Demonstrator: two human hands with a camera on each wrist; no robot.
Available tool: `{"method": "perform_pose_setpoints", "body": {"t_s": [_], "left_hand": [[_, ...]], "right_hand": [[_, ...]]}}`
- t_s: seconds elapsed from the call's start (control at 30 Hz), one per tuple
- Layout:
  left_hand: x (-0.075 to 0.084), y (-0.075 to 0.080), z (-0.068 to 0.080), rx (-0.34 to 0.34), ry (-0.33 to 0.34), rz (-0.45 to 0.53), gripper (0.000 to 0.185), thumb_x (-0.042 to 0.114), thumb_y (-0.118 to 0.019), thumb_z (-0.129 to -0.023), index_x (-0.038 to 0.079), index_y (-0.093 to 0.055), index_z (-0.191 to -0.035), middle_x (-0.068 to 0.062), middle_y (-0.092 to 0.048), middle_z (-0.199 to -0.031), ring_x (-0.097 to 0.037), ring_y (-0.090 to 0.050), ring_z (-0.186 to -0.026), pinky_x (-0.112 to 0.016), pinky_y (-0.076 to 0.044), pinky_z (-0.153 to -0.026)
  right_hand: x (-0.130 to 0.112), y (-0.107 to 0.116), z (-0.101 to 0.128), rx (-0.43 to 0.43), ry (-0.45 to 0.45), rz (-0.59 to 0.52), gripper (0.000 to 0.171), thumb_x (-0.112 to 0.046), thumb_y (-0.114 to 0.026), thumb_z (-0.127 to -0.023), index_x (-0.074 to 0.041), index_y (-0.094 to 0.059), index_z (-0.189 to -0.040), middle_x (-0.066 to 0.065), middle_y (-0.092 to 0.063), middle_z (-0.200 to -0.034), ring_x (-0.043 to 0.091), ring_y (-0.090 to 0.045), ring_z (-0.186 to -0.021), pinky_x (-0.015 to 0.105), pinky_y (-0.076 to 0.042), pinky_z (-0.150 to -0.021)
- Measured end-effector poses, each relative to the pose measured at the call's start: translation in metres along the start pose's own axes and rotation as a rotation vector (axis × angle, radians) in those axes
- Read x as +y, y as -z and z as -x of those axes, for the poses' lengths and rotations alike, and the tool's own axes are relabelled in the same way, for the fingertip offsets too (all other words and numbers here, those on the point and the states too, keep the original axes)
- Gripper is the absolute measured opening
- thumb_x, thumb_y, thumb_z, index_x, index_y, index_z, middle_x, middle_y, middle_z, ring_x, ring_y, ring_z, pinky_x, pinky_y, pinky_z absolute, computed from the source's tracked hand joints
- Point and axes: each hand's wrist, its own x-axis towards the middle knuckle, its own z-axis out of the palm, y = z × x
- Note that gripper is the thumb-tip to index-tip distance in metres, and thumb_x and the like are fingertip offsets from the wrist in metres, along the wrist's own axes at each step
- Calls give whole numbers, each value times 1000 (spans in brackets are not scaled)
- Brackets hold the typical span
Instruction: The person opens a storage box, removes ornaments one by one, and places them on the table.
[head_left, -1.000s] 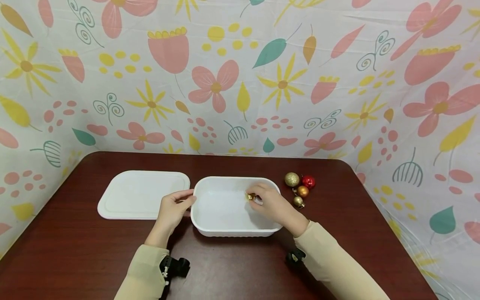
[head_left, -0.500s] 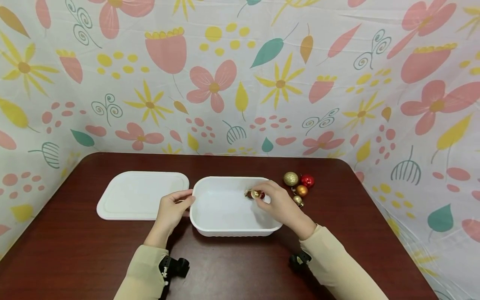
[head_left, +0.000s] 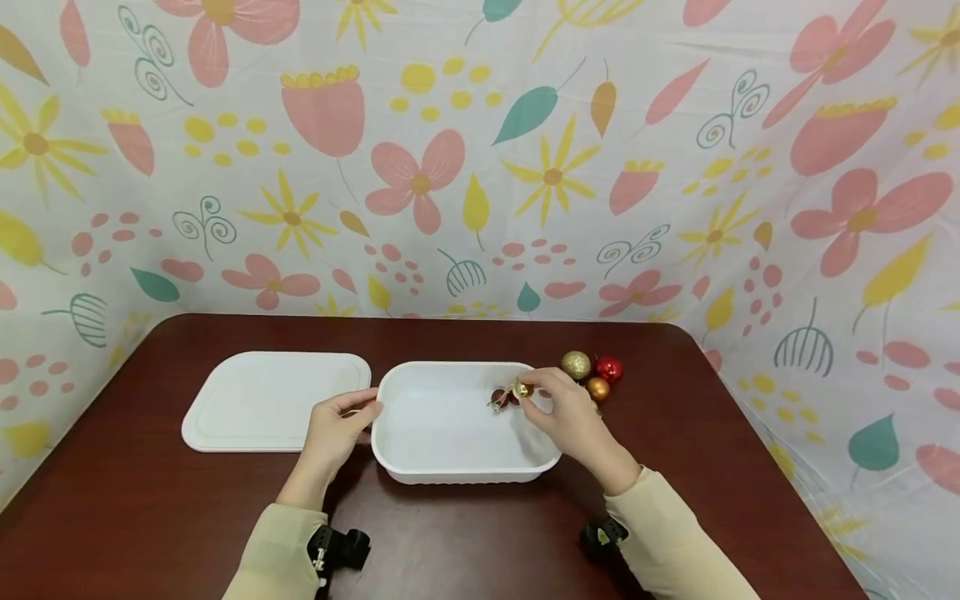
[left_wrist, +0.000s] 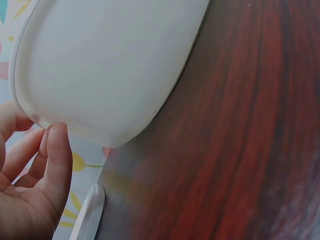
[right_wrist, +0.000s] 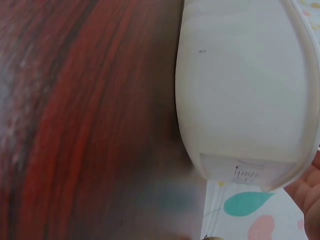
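Note:
A white rectangular container (head_left: 457, 437) stands in the middle of the table. My left hand (head_left: 333, 429) holds its left rim, thumb and fingers meeting at the edge, also seen on the container wall (left_wrist: 105, 70) in the left wrist view. Over the container's right part, my right hand (head_left: 566, 412) pinches a small gold Christmas bauble (head_left: 522, 389) between thumb and finger. Below it, small dark red ornaments (head_left: 500, 398) with gold caps lie inside the container, partly hidden by the hand. In the right wrist view only part of the right hand (right_wrist: 307, 192) shows, beside the rim.
A white lid (head_left: 273, 404) lies flat on the brown table (head_left: 442, 542), left of the container. Behind the right hand sit a glittery gold bauble (head_left: 576, 365), a red bauble (head_left: 608, 368) and an orange bauble (head_left: 597, 388). A flowered cloth (head_left: 420, 250) hangs behind the table.
My right hand has drawn slightly right with the gold bauble, uncovering more of the dark red ornaments inside the container. The left hand keeps its place on the rim. The head view has shifted slightly.

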Motion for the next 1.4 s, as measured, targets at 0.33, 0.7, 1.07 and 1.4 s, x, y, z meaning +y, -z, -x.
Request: {"method": "perform_pose_setpoints", "body": {"t_s": [0.33, 0.7, 1.07, 1.4], "left_hand": [[3, 0, 2, 6, -12, 21, 34, 8, -67, -87, -4, -63, -118, -3, -68, -90, -10, -66, -69, -24, -57, -57], [5, -1, 2, 1, -9, 9, 35, 9, -68, -86, -3, -63, -119, -5, -68, -93, -10, -65, -68, -24, -57, -56], [5, -1, -1, 2, -20, 3, 33, 9, -67, -87, -3, -64, -117, -8, -68, -94, -11, -66, -69, -25, -57, -57], [4, 0, 1, -6, -12, 19, 35, 8, -67, -87, -4, -63, -119, 0, -66, -88, -11, -66, -70, -25, -57, -57]], "right_hand": [[11, 8, 6, 63, 3, 27, 29, -2, -77, -74, -3, -67, -101, 8, -66, -98, 19, -61, -87, 33, -57, -66], [18, 21, 12, 112, -68, 14, 34, -3, -76, -76, -5, -66, -108, 10, -64, -102, 20, -65, -86, 33, -59, -69], [24, 27, 13, 175, -80, -6, 35, 1, -76, -74, -3, -68, -108, 12, -62, -105, 21, -64, -89, 15, -54, -78], [33, 31, 21, 221, -137, -64, 34, 8, -74, -72, 1, -65, -104, 13, -61, -102, 23, -66, -82, 14, -55, -70]]}}
